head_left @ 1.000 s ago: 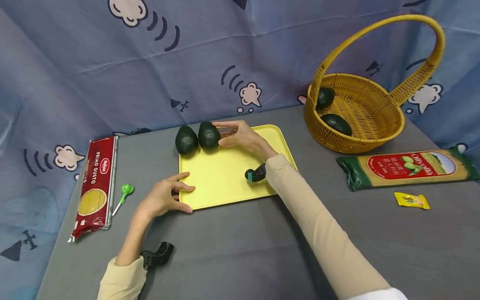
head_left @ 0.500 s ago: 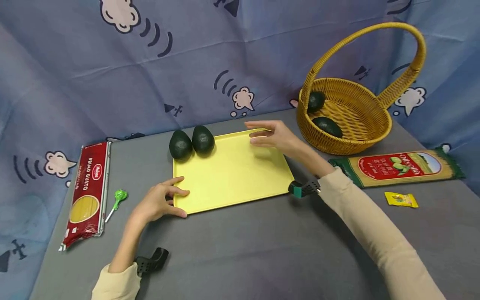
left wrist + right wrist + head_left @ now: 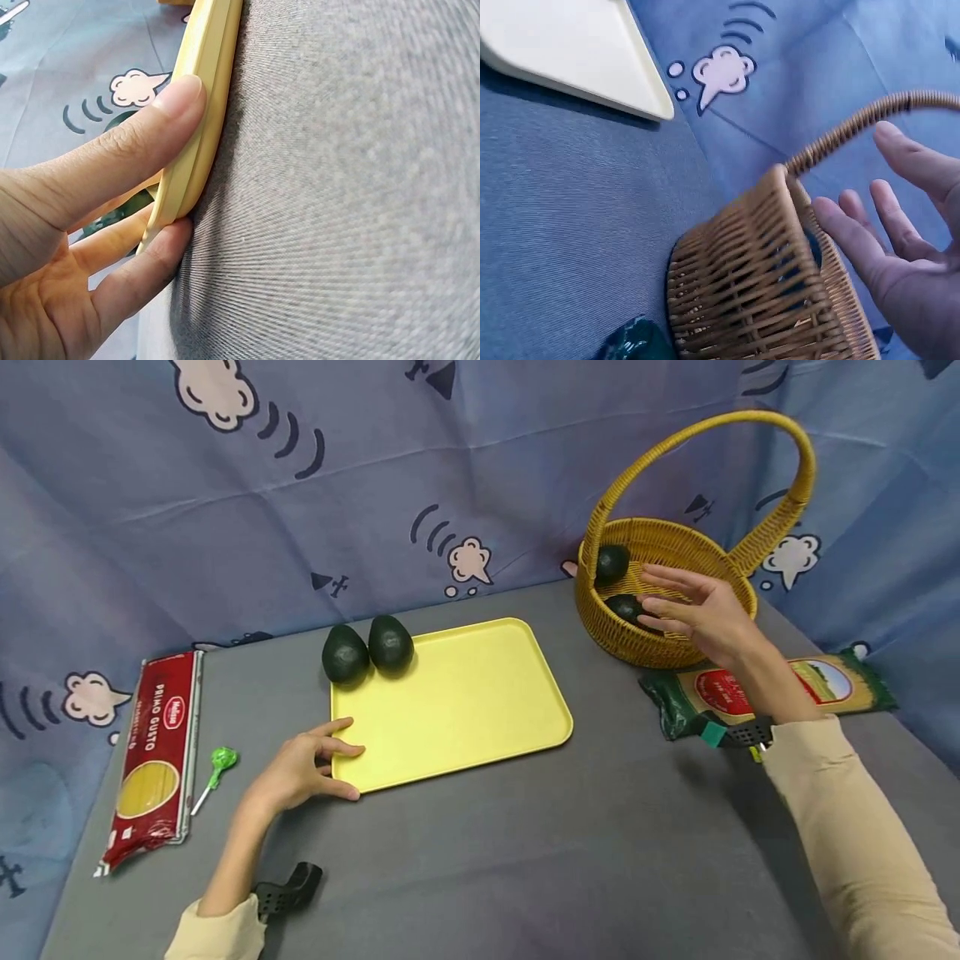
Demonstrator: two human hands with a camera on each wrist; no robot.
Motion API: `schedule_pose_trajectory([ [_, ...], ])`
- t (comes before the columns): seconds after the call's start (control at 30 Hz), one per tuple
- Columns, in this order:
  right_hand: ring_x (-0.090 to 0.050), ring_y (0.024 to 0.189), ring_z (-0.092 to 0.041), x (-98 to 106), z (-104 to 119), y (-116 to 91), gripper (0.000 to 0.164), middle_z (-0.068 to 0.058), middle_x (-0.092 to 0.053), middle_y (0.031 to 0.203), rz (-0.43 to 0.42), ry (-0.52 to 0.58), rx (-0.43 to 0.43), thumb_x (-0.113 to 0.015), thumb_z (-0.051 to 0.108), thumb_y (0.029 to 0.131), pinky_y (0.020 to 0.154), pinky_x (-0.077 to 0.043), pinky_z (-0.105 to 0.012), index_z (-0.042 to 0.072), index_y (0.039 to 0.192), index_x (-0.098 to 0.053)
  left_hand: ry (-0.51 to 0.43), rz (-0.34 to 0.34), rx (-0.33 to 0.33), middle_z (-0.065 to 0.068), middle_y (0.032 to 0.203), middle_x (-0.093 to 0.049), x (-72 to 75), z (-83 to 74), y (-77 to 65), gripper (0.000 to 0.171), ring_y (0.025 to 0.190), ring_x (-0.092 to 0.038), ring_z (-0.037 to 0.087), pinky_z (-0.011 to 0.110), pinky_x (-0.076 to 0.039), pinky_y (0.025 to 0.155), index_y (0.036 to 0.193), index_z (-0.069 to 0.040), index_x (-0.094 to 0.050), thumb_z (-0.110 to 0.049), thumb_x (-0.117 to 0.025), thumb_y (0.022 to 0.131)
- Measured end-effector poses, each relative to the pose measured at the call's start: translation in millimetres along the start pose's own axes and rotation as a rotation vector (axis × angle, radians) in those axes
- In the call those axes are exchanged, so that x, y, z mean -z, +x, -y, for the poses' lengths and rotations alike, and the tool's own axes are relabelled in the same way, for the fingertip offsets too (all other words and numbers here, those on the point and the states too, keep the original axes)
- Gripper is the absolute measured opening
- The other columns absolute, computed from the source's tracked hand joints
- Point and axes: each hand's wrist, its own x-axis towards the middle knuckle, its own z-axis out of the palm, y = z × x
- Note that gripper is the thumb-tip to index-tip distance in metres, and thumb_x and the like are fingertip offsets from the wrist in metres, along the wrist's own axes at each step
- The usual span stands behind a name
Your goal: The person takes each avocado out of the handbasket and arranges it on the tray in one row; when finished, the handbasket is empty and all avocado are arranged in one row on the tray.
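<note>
My left hand (image 3: 298, 770) holds the near-left corner of a yellow tray (image 3: 465, 702). In the left wrist view the thumb lies along the tray's edge (image 3: 214, 112) and the fingertips bend round its corner. Two dark green avocados, a left one (image 3: 345, 656) and a right one (image 3: 391, 645), sit side by side at the tray's far-left corner. Over the wicker basket (image 3: 611, 635) my right hand (image 3: 716, 614) hovers with spread fingers and nothing in them. Inside the basket lie two more avocados, one at the back (image 3: 612, 562) and one nearer (image 3: 624, 607), the latter partly behind the fingertips.
A red spaghetti pack (image 3: 153, 760) and a green lollipop (image 3: 222, 759) lie on the left. Under the right forearm is an Olivoilà pasta pack (image 3: 682, 693), with a yellow sweet mostly hidden beside it. The basket's tall handle (image 3: 802, 452) arches upward; a patterned curtain (image 3: 375, 485) hangs behind.
The right hand has let go of the right avocado on the tray and moved right, over the basket. My left hand stays at the tray corner. The head view has shifted slightly.
</note>
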Motion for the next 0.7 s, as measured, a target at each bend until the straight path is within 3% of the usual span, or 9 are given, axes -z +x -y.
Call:
schedule_pose_trajectory([
  [0.27, -0.060, 0.106, -0.006, 19, -7, 22, 0.041, 0.006, -0.055, 0.127, 0.001, -0.254, -0.125, -0.062, 0.010, 0.093, 0.075, -0.059, -0.029, 0.018, 0.134, -0.058, -0.018, 0.001, 0.016, 0.025, 0.148, -0.035, -3.4, 1.8, -6.4, 0.055, 0.100, -0.058, 0.031, 0.041, -0.056, 0.085, 0.114, 0.005, -0.068, -0.013, -0.088, 0.066],
  [0.47, -0.061, 0.098, -0.003, 43, -2, 26, 0.031, 0.009, -0.059, 0.114, -0.124, -0.182, -0.114, -0.066, 0.010, 0.091, 0.068, -0.059, -0.025, 0.023, 0.119, -0.067, -0.064, 0.010, 0.018, 0.026, 0.149, -0.033, -6.0, 1.3, -6.9, 0.055, 0.110, -0.054, 0.038, 0.044, -0.055, 0.088, 0.114, 0.008, -0.067, -0.010, -0.087, 0.066],
  [0.6, -0.062, 0.093, -0.002, 51, 4, 36, 0.030, 0.011, -0.060, 0.109, -0.173, -0.160, -0.206, -0.070, 0.014, 0.088, 0.067, -0.059, -0.024, 0.026, 0.115, -0.067, -0.060, 0.005, 0.009, 0.027, 0.148, -0.033, -3.7, 0.7, -4.6, 0.055, 0.112, -0.053, 0.040, 0.044, -0.055, 0.088, 0.114, 0.008, -0.067, -0.010, -0.087, 0.066],
  [0.7, -0.057, 0.110, -0.010, 59, 5, 45, 0.029, 0.006, -0.054, 0.124, -0.123, -0.239, -0.314, -0.067, 0.018, 0.090, 0.080, -0.058, -0.030, 0.033, 0.114, -0.065, -0.049, 0.001, 0.009, 0.025, 0.148, -0.033, -3.1, -0.6, -2.2, 0.055, 0.112, -0.053, 0.039, 0.042, -0.055, 0.087, 0.114, 0.007, -0.068, -0.011, -0.087, 0.066],
])
